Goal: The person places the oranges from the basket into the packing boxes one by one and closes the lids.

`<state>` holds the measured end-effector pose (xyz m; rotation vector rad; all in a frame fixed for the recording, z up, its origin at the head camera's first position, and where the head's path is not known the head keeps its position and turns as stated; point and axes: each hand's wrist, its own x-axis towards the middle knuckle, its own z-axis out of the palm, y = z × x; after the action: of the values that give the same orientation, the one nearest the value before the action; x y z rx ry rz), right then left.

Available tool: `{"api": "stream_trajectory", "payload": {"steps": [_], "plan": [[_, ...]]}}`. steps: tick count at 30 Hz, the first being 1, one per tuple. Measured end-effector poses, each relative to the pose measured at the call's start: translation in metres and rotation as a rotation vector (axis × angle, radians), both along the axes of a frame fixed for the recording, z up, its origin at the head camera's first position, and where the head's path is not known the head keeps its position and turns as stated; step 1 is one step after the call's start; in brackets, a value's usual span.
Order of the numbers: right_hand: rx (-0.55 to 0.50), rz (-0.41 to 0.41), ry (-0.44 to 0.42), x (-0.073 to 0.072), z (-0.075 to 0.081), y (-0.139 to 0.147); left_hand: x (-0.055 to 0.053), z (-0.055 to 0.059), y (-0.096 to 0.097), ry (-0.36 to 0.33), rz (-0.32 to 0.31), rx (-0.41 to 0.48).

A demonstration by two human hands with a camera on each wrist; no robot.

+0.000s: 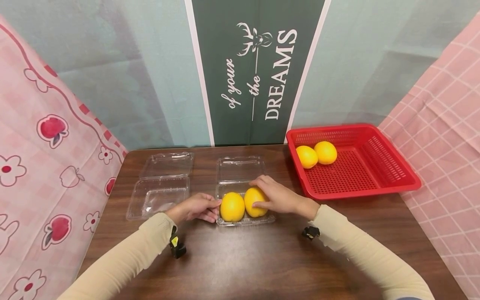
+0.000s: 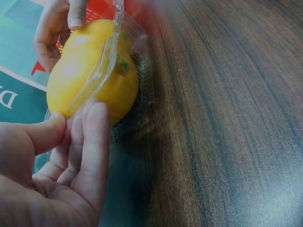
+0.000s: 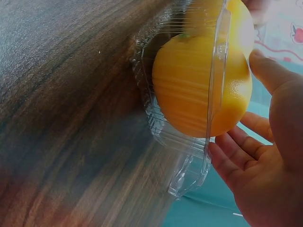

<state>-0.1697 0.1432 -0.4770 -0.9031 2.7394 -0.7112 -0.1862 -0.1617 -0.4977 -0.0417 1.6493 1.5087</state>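
Observation:
A clear plastic clamshell box (image 1: 245, 223) lies with its lid folded back on the table, two yellow-orange oranges side by side in its base. My left hand (image 1: 202, 207) pinches the box's left rim between thumb and fingers, beside the left orange (image 1: 232, 207); the left wrist view shows the rim (image 2: 108, 61) at the fingertips. On the other side my right hand (image 1: 279, 196) holds the right orange (image 1: 255, 204), thumb in front and fingers behind it. Seen from the right wrist, this orange (image 3: 194, 90) sits behind the ribbed clear wall.
A second clear clamshell box (image 1: 159, 196) lies with its lid folded back at the left. At the back right stands a red plastic basket (image 1: 352, 168) with two more oranges (image 1: 325, 153) in its left corner. Patterned cloths (image 1: 165, 75) hang around the wooden table (image 1: 240, 262).

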Motion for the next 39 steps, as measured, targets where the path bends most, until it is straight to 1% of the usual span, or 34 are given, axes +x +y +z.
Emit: {"api": "stream_trajectory", "payload": {"steps": [7, 14, 20, 24, 27, 29, 32, 35, 39], "plan": [[-0.007, 0.005, 0.01, -0.001, -0.001, 0.001, 0.0, 0.002, 0.0, -0.001, -0.009, 0.007], [-0.02, -0.014, -0.01, -0.001, 0.002, 0.001, 0.0, 0.005, 0.0, 0.002, -0.024, -0.008], [-0.053, -0.019, -0.005, -0.002, 0.003, 0.002, -0.001, 0.006, 0.001, 0.025, -0.045, -0.027], [-0.096, -0.037, -0.008, -0.003, 0.002, 0.003, -0.004, 0.008, 0.001, 0.049, -0.029, -0.048], [-0.139, -0.056, -0.008, -0.004, 0.001, 0.003, -0.007, 0.014, 0.001, 0.077, 0.002, -0.071], [-0.167, -0.077, -0.001, -0.005, 0.002, 0.003, -0.011, 0.018, 0.001, 0.094, 0.026, -0.081], [-0.194, -0.14, 0.016, -0.006, 0.003, 0.002, -0.016, 0.023, 0.002, 0.115, 0.068, -0.085], [-0.21, -0.226, 0.033, -0.008, 0.005, 0.001, -0.021, 0.026, 0.004, 0.14, 0.105, -0.087], [-0.246, -0.35, 0.008, -0.011, 0.007, 0.001, -0.027, 0.029, 0.007, 0.166, 0.128, -0.09]]}}
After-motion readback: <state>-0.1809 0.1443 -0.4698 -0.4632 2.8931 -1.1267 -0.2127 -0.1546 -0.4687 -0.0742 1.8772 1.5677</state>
